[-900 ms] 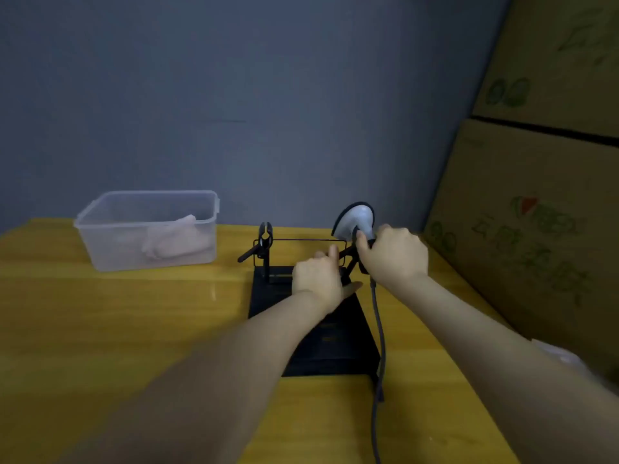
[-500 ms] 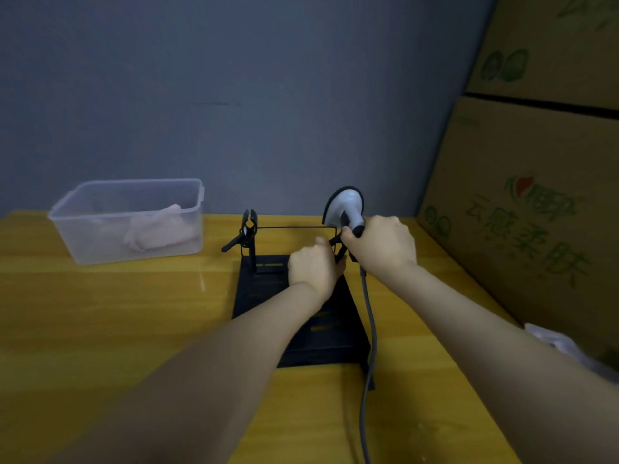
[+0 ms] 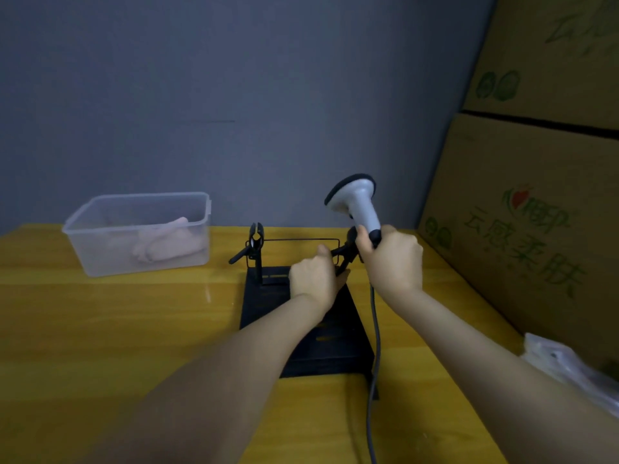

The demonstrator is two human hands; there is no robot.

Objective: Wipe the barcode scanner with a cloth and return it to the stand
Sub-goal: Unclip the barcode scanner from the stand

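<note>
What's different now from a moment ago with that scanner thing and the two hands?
The right hand, gripping the barcode scanner by its handle, has lifted it up above the stand's right clamp. The left hand stays at that clamp on the stand. The cloth remains in the clear bin, untouched.

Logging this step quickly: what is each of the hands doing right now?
Left hand: closed on the stand's clamp.
Right hand: closed around the barcode scanner handle.
</note>
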